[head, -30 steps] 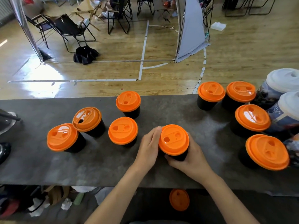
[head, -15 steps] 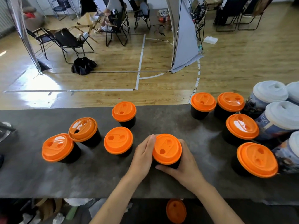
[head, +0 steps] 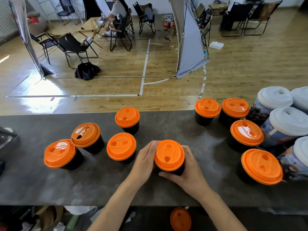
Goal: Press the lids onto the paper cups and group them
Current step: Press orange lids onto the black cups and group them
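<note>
Your bare forearms reach in from the near edge and converge, your left hand and right hand cupped on opposite sides of one lidded cup, fingers curled around it.

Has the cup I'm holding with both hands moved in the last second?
Yes, slightly. The held cup between the left hand and right hand has slid left: its gap to the neighbouring lidded cup has narrowed.
</note>
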